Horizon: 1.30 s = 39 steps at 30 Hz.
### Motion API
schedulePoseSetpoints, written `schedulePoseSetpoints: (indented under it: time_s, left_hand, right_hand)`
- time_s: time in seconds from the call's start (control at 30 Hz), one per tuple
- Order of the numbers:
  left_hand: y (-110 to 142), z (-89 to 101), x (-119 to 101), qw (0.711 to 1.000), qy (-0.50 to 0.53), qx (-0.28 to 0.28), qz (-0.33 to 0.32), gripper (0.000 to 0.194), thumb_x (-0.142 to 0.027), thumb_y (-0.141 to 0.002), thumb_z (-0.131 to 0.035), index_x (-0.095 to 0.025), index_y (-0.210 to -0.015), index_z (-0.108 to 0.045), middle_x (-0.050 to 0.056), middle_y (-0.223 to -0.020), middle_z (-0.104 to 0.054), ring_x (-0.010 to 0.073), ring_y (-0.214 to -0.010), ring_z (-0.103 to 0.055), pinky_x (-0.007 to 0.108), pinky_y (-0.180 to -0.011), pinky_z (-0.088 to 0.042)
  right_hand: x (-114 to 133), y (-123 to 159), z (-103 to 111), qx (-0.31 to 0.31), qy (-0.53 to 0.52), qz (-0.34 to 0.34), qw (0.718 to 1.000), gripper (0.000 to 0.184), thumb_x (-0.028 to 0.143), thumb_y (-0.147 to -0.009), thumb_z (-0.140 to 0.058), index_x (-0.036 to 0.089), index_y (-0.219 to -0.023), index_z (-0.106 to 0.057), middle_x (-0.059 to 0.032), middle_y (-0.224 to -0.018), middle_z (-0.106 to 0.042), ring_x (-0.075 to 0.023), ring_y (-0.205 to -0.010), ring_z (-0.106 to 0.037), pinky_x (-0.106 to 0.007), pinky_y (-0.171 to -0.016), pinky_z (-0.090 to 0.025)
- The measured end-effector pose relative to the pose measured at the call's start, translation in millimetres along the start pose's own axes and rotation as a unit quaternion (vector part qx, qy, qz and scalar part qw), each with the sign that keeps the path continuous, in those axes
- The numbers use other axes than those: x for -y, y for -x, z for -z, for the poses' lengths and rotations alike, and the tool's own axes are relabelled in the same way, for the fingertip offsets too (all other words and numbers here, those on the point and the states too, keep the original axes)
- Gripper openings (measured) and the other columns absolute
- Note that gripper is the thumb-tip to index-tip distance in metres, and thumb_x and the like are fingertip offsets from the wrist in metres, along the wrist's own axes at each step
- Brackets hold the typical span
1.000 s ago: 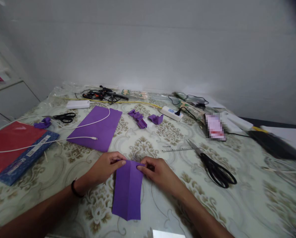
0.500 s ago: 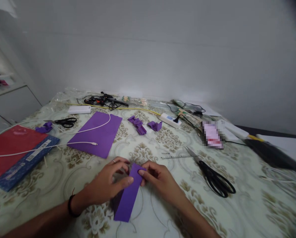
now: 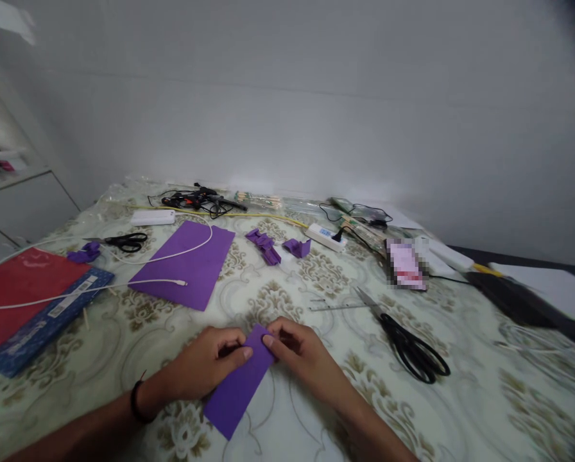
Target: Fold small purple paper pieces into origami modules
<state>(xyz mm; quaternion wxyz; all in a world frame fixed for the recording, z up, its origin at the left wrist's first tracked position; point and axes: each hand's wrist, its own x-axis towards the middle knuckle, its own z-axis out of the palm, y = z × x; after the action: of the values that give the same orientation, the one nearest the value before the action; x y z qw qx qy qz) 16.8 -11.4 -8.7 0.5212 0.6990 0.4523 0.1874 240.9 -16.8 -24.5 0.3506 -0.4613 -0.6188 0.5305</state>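
On my remote feed: left hand (image 3: pixel 208 364) and right hand (image 3: pixel 309 360) both pinching the far end of a purple paper strip (image 3: pixel 240 388), toward the near edge of the tablecloth (image 3: pixel 274 303).

Smooth matt purple paper strip (image 3: pixel 240 390), glossy tablecloth (image 3: pixel 470 404), large scissors (image 3: pixel 386 321) of metal and black plastic.

Between left hand (image 3: pixel 208 364) and right hand (image 3: pixel 309 366), over the bench (image 3: pixel 316 436): paper strip (image 3: pixel 242 386). Behind, leftward: sheet (image 3: pixel 191 264) under cable (image 3: pixel 179 282). Rightward: scissors (image 3: pixel 394 330). Farther back: power strip (image 3: pixel 326 238).
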Motion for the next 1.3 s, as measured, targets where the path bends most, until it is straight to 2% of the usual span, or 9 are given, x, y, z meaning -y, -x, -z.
schedulePoseSetpoints:
  time_s: [0.07,0.17,0.47,0.63,0.9,1.3]
  left_hand:
    - [-0.4,-0.2,0.1,1.000,-0.017,-0.005,0.002,0.035,-0.044,-0.097,-0.050,-0.020,-0.072,-0.046,-0.004,-0.069,-0.043,0.0139,-0.065,-0.040,0.027,-0.060,-0.031]
    - [-1.0,-0.7,1.0,0.999,-0.036,-0.006,-0.003,0.036,-0.042,-0.098,-0.049,-0.020,-0.070,-0.045,-0.004,-0.067,-0.043,0.0137,-0.064,-0.039,0.028,-0.059,-0.028]
    - [1.3,-5.7,7.3,0.997,-0.060,0.023,-0.031,0.031,-0.035,-0.097,-0.052,-0.017,-0.072,-0.057,-0.003,-0.066,-0.053,0.0139,-0.065,-0.046,0.027,-0.060,-0.030]
    - [0.9,-3.4,8.4,0.997,-0.062,0.021,-0.031,0.033,-0.035,-0.098,-0.054,-0.018,-0.070,-0.058,-0.004,-0.063,-0.049,0.0127,-0.062,-0.043,0.026,-0.058,-0.029]
    - [-0.7,8.6,6.9,0.999,-0.046,-0.002,-0.021,0.030,-0.036,-0.097,-0.054,-0.017,-0.074,-0.060,-0.004,-0.067,-0.053,0.0120,-0.063,-0.045,0.023,-0.058,-0.033]
    - [-3.7,11.6,9.5,0.997,-0.063,-0.022,-0.025,0.029,-0.034,-0.096,-0.054,-0.017,-0.074,-0.061,-0.003,-0.067,-0.054,0.0120,-0.064,-0.047,0.023,-0.059,-0.034]
  right_hand:
    - [-1.3,0.1,-3.2,0.012,0.000,-0.003,1.000,0.033,0.049,-0.097,-0.066,0.020,-0.081,-0.064,0.0016,-0.069,-0.057,-0.0167,-0.067,-0.053,-0.030,-0.064,-0.042]
    - [-1.3,1.0,-8.7,0.019,0.003,0.003,1.000,0.028,0.045,-0.095,-0.068,0.020,-0.083,-0.065,0.0018,-0.071,-0.057,-0.0162,-0.069,-0.052,-0.029,-0.065,-0.040]
    - [1.5,3.3,-16.0,0.035,0.007,0.016,0.999,0.026,0.041,-0.096,-0.065,0.019,-0.082,-0.067,0.0004,-0.073,-0.059,-0.0167,-0.072,-0.054,-0.029,-0.067,-0.040]
    - [-0.5,2.4,-6.7,0.015,0.000,0.020,1.000,0.030,0.046,-0.095,-0.065,0.020,-0.080,-0.062,0.0011,-0.072,-0.056,-0.0164,-0.069,-0.050,-0.029,-0.064,-0.038]
    - [-9.8,-5.2,15.5,-0.049,-0.004,0.010,0.999,0.032,0.051,-0.095,-0.063,0.022,-0.083,-0.059,0.0029,-0.072,-0.048,-0.0155,-0.066,-0.043,-0.029,-0.062,-0.033]
    - [-12.9,-5.7,14.8,-0.033,0.017,0.005,0.999,0.029,0.050,-0.093,-0.065,0.021,-0.087,-0.061,0.0017,-0.074,-0.054,-0.0164,-0.068,-0.048,-0.028,-0.063,-0.037]
